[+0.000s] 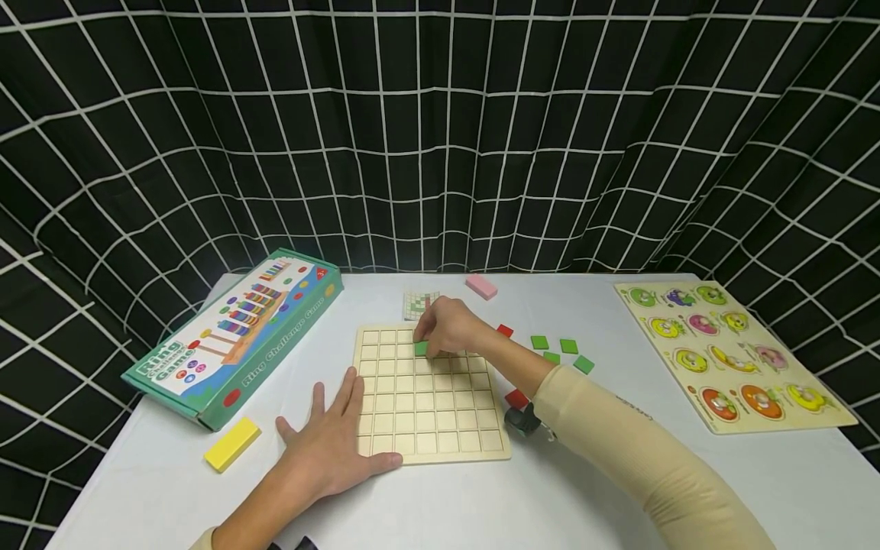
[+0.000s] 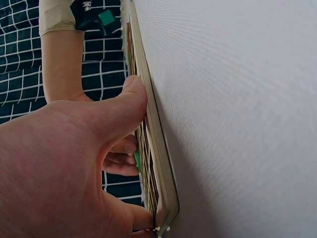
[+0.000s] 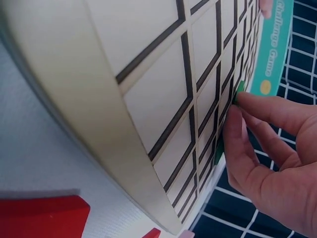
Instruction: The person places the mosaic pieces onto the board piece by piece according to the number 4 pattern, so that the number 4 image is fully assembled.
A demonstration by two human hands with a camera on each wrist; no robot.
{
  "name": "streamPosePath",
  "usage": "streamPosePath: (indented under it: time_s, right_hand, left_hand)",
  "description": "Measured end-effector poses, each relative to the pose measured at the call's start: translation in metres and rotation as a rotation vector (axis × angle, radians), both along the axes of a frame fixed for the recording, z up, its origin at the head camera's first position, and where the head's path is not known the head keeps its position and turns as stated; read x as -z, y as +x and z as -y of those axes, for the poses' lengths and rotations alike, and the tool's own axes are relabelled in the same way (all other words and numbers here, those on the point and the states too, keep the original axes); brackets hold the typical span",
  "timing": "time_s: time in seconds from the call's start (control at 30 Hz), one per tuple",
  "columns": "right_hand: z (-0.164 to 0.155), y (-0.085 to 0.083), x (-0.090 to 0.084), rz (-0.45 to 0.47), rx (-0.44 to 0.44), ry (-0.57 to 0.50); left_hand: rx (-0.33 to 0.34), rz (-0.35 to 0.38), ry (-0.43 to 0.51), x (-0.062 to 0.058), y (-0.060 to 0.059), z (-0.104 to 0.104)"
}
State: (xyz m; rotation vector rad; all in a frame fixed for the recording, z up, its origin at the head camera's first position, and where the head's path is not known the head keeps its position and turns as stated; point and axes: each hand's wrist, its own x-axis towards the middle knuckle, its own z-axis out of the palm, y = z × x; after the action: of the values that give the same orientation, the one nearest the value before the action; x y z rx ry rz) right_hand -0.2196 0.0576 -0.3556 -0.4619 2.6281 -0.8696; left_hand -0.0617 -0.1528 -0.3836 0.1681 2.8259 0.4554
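A pale wooden grid board (image 1: 426, 422) lies flat on the table. My left hand (image 1: 323, 451) rests with spread fingers at its left side, the thumb along the near edge; the left wrist view shows that thumb (image 2: 132, 94) against the board's rim. Over the far rows, my right hand (image 1: 450, 328) pinches a small green square tile (image 1: 421, 349) with thumb and fingertips. From the right wrist view, green shows at the fingertips (image 3: 239, 93), and another green piece (image 3: 219, 150) lies on the board behind the thumb. The right hand hides part of the far rows.
Loose green tiles (image 1: 568, 346) and red tiles (image 1: 516, 399) lie right of the board. A pattern card (image 1: 415, 305) and pink block (image 1: 481, 286) lie beyond it. Left are a Ring Challenge Game box (image 1: 241, 328) and yellow block (image 1: 232, 444); right, a fruit puzzle board (image 1: 732, 359).
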Motion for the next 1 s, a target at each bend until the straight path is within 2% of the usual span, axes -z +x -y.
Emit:
streamPosePath:
  time_s: [0.23,0.53,0.77,1.0]
  right_hand:
    - [-0.003,0.000,-0.001,0.021,0.010,-0.042]
    - [-0.011,0.002,-0.003,0.086,0.021,-0.155]
    - [-0.021,0.003,-0.005,0.075,0.042,-0.141]
    - [-0.036,0.006,-0.014,0.079,0.026,-0.235]
  left_hand:
    - [0.000,0.000,0.000,0.000,0.000,0.000]
    - [0.001,0.000,-0.008,0.000,0.000,0.000]
    - [-0.001,-0.001,-0.010,0.000,0.000,0.000]
    - [-0.002,-0.008,-0.008,0.000,0.000,0.000]
